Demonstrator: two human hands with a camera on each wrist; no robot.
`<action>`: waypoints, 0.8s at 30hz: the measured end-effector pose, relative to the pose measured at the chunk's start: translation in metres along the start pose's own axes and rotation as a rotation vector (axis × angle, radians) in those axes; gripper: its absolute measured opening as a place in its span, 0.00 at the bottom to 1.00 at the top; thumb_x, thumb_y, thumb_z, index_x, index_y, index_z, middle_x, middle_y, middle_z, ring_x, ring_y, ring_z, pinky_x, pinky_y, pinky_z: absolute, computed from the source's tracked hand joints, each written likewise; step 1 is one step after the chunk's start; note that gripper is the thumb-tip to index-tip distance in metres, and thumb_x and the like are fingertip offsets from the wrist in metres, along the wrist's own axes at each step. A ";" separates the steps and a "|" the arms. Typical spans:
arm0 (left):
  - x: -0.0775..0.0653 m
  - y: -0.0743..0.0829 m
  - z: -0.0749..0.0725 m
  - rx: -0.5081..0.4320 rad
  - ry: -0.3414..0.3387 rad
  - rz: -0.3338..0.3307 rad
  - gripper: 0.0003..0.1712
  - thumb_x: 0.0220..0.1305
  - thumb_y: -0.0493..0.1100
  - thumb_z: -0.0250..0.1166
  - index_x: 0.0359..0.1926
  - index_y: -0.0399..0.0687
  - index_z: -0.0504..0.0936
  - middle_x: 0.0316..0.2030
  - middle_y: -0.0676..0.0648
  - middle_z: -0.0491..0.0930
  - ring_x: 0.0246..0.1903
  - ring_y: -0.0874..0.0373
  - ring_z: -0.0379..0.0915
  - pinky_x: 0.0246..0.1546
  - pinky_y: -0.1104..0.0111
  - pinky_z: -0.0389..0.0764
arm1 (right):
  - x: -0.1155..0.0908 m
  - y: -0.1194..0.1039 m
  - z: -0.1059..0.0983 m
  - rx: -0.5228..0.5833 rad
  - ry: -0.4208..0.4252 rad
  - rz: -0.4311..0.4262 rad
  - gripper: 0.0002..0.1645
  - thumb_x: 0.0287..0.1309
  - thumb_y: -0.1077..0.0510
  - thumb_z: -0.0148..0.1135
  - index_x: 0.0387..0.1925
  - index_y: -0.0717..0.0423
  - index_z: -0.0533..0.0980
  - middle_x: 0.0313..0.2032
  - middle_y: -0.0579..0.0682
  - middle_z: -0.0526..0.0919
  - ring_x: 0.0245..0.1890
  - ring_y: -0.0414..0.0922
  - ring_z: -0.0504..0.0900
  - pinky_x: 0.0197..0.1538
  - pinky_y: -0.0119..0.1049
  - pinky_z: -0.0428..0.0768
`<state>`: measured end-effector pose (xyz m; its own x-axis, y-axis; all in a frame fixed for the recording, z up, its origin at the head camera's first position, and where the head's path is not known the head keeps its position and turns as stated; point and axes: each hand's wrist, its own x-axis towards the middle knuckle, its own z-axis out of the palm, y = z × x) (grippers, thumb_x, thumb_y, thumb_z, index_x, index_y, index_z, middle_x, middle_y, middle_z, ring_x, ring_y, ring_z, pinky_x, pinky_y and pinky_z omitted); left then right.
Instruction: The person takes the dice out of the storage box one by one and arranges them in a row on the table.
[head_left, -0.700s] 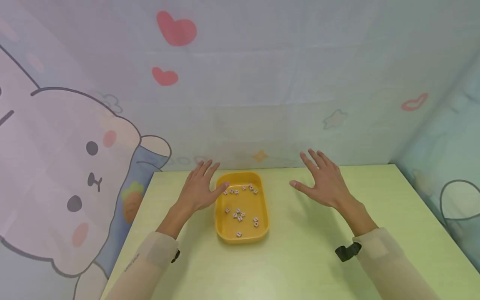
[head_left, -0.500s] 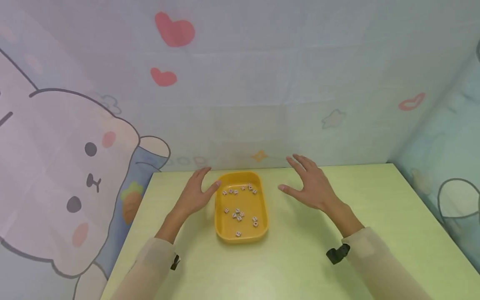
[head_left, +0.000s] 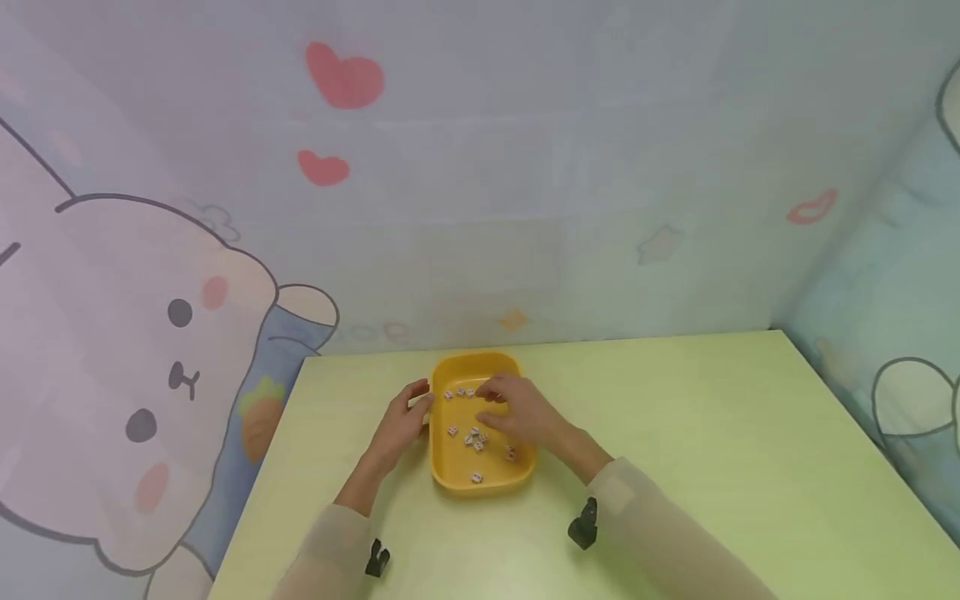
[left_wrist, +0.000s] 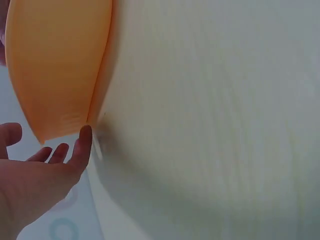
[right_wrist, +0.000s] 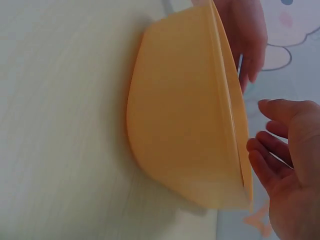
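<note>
A yellow rectangular tray (head_left: pixel 487 490) stands on the table in the head view, holding several small white dice (head_left: pixel 477 478) scattered over its floor. My left hand (head_left: pixel 397 425) is at the tray's left side, fingers gently bent. From the left wrist view, that hand (left_wrist: pixel 45 180) has its fingertips by the tray's outer wall (left_wrist: pixel 60 65); contact is unclear. My right hand (head_left: pixel 528 412) hovers over the tray's right rim, fingers reaching above the dice and covering some of them. The right wrist view has thumb and fingers of this hand (right_wrist: pixel 295 165) apart, with nothing visible between them.
The light green table (head_left: pixel 675 433) extends to both sides of the tray. Behind it hangs a pale cloth backdrop (head_left: pixel 480 250) with hearts and a cartoon rabbit (head_left: pixel 112 375). Small black devices (head_left: pixel 583 525) sit at both wrists.
My right hand has moved left, from beside the tray to over it. My left hand has come down and closer to the tray's left side. The tray and the visible dice keep their places.
</note>
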<state>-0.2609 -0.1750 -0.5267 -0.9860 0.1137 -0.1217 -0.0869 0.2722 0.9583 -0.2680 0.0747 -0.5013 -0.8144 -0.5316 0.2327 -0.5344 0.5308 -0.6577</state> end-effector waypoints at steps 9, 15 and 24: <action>0.001 -0.011 0.007 -0.058 0.010 0.009 0.27 0.78 0.45 0.49 0.74 0.52 0.62 0.69 0.41 0.65 0.55 0.43 0.76 0.44 0.61 0.82 | 0.020 -0.006 0.024 -0.149 -0.132 0.027 0.15 0.61 0.57 0.67 0.47 0.60 0.81 0.42 0.51 0.83 0.43 0.44 0.77 0.55 0.42 0.75; 0.004 -0.015 0.012 -0.098 0.034 0.038 0.26 0.77 0.43 0.51 0.72 0.51 0.66 0.66 0.41 0.68 0.56 0.43 0.76 0.44 0.61 0.83 | 0.019 0.001 0.029 -0.187 -0.134 0.044 0.11 0.61 0.58 0.67 0.43 0.57 0.82 0.37 0.45 0.78 0.39 0.41 0.74 0.49 0.39 0.76; 0.006 -0.018 0.001 -0.150 0.005 0.023 0.26 0.76 0.44 0.53 0.72 0.51 0.67 0.66 0.42 0.69 0.58 0.43 0.74 0.42 0.58 0.85 | 0.019 -0.001 0.038 -0.250 -0.148 0.082 0.09 0.61 0.58 0.64 0.43 0.54 0.83 0.39 0.44 0.80 0.42 0.42 0.77 0.53 0.40 0.77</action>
<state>-0.2653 -0.1784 -0.5453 -0.9887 0.1136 -0.0980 -0.0838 0.1233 0.9888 -0.2741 0.0386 -0.5232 -0.8253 -0.5608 0.0669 -0.5220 0.7123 -0.4692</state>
